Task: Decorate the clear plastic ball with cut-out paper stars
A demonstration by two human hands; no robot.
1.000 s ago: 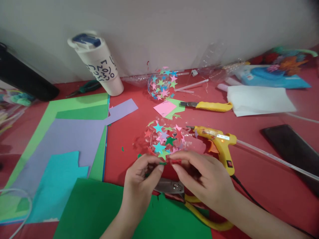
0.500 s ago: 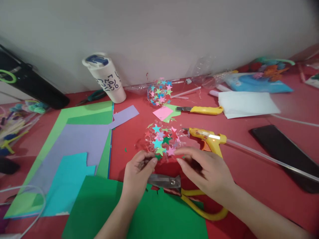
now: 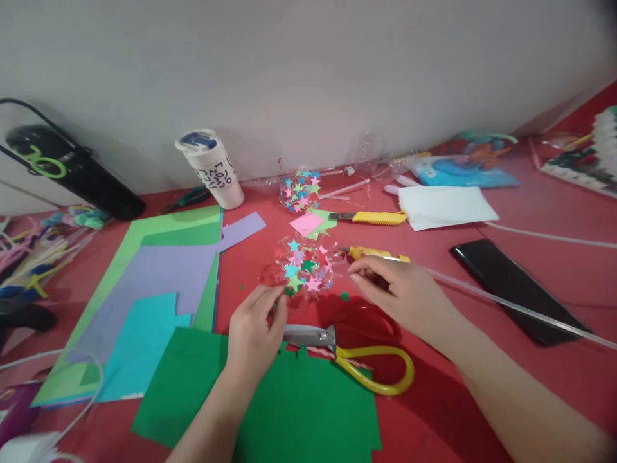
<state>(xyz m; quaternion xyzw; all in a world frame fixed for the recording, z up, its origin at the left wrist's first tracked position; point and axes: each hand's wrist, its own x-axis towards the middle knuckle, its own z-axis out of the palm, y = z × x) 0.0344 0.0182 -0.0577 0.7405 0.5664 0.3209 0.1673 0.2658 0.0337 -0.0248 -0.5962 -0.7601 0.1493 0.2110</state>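
A clear ball [image 3: 308,265] covered with small paper stars sits before me on the red table. My left hand [image 3: 258,318] has its fingertips pinched at the ball's lower left edge, by a dark green star [image 3: 290,292]. To the right, my right hand [image 3: 398,283] is off the ball, thumb and forefinger slightly apart, with nothing visible between them. It covers part of a yellow glue gun [image 3: 366,251] with a long clear glue stick [image 3: 501,301]. A loose green star [image 3: 344,296] lies between the hands. Scissors [image 3: 371,373] with one yellow and one red handle lie just below.
Behind is a second starred ball [image 3: 299,191], with a yellow cutter [image 3: 378,218] to its right. Coloured paper sheets [image 3: 164,276] and a green sheet [image 3: 308,411] spread left and in front. A tumbler [image 3: 212,170], black bottle [image 3: 81,177] and phone [image 3: 520,289] surround the work.
My right hand has drawn away from the ball to the right, toward the glue gun, uncovering the scissors' handles. My left hand stays at the ball. The view has shifted a little.
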